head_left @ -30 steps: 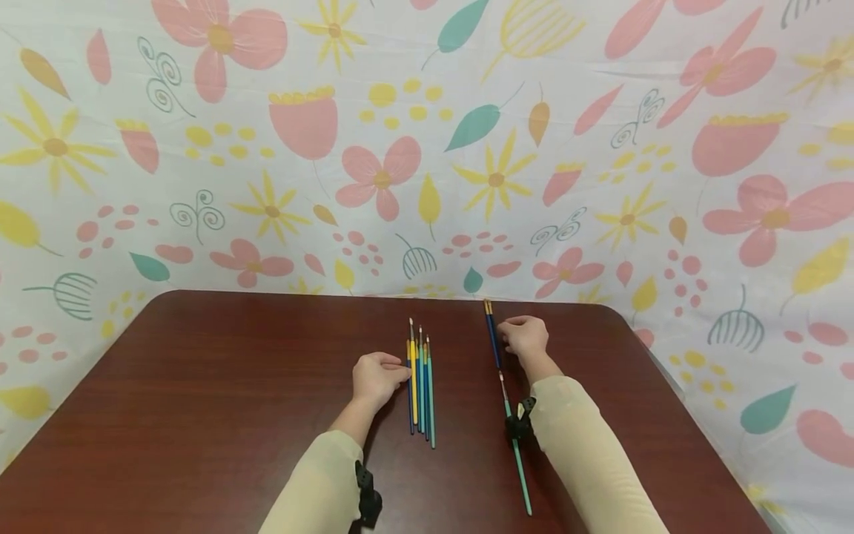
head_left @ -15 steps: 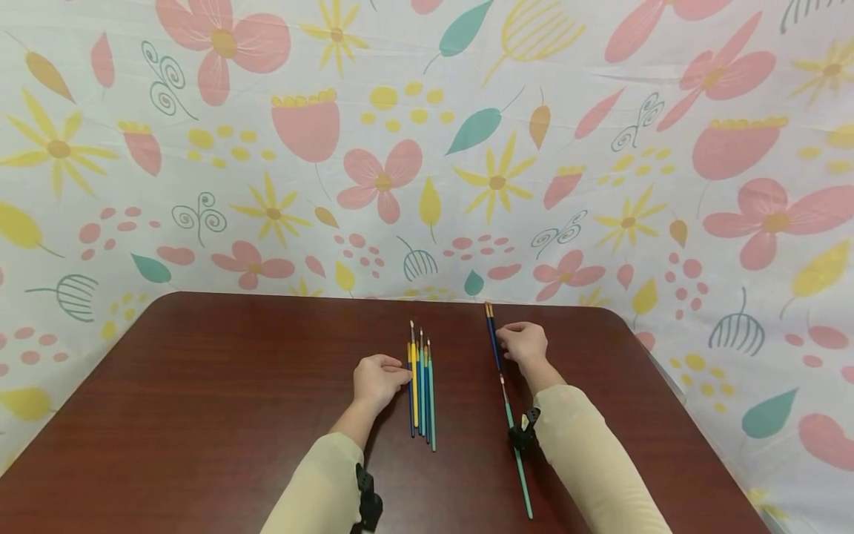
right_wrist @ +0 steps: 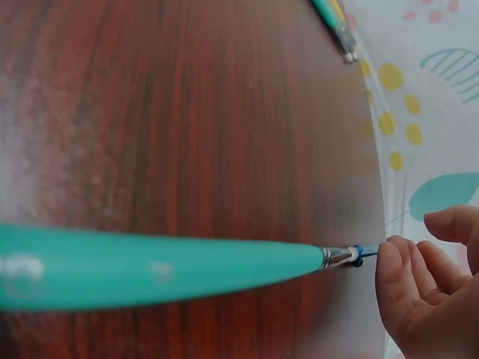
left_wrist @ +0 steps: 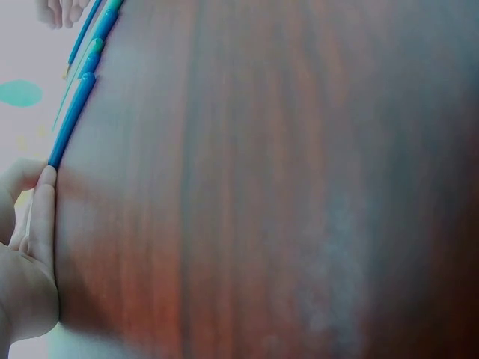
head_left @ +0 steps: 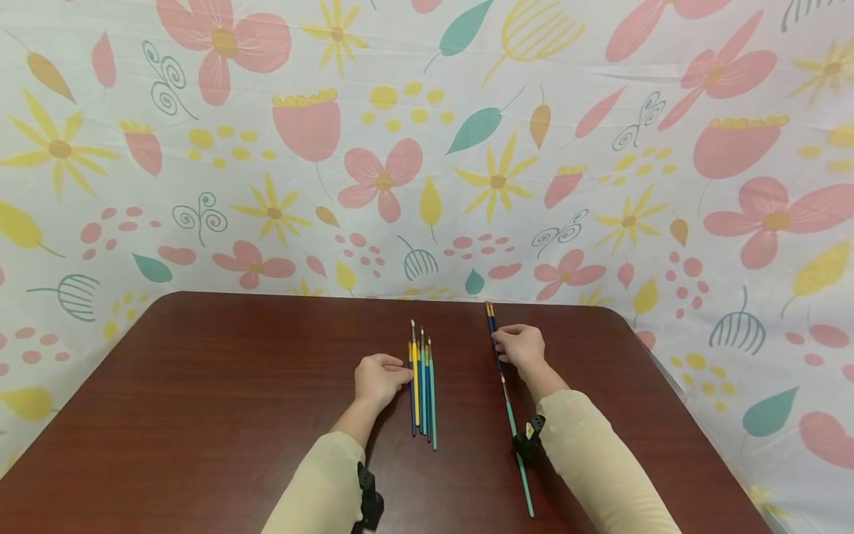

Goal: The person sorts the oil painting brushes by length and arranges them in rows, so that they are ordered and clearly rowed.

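Several slim paintbrushes with yellow, blue and teal handles lie side by side mid-table, bristles away from me; a yellow paintbrush (head_left: 416,393) is among them. My left hand (head_left: 376,382) touches the left side of this row with thumb and fingertips. Farther right, dark blue paintbrushes (head_left: 491,320) lie together near the far edge, and the right hand (head_left: 523,347) rests its fingertips against their right side. In the right wrist view the thumb stands apart from those fingers. A teal paintbrush (right_wrist: 165,273) lies just below the blue ones, partly hidden by the right wrist camera in the head view.
The brown wooden table (head_left: 233,386) has rounded far corners. A white cloth (head_left: 427,148) with flowers and leaves hangs right behind its far edge. Black cameras are strapped to both sleeves, the right one (head_left: 529,441) over the teal paintbrush.
My right hand has shifted slightly left and toward me, its fingertips now up against the blue paintbrushes. The left hand and the row of paintbrushes have hardly moved.
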A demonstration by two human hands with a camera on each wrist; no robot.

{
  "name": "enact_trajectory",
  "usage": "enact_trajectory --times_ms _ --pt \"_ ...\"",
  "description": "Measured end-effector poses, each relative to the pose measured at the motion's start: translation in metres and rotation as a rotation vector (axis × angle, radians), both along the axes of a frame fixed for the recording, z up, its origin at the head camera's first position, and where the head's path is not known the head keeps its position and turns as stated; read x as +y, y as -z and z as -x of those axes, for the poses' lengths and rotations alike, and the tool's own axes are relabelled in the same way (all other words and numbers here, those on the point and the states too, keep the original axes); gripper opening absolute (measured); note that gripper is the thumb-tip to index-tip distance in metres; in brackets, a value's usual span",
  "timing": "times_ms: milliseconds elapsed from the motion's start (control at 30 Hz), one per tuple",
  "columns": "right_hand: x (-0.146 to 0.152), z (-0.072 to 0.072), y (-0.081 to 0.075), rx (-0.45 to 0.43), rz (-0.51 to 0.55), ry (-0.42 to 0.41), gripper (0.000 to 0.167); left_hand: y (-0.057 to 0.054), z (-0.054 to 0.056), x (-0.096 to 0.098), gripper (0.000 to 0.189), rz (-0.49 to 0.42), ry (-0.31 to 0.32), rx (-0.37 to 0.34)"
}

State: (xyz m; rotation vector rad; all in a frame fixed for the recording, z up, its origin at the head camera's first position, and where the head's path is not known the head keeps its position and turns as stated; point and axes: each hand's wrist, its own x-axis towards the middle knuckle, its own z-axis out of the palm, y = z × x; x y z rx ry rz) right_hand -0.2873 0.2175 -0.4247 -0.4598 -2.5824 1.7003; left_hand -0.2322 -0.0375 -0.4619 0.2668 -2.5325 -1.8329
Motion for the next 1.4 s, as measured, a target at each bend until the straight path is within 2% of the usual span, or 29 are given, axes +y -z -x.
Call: enact_trajectory --times_ms 667,967,1400 --pt "-0.017 -0.020 -0.001 -0.011 0.055 -0.119 0.036 -0.001 -0.004 0.001 0.024 -0.012 -0.002 -0.017" --pt "-0.026 -0.029 -0.003 -0.032 0.122 -0.176 0.039 -0.003 -0.006 0.001 0.024 -0.017 -0.002 -0.011" --pt "-0.040 -0.038 0.003 -0.072 0.197 -0.251 0.039 0.000 -0.002 0.000 0.025 -0.012 -0.001 -0.012"
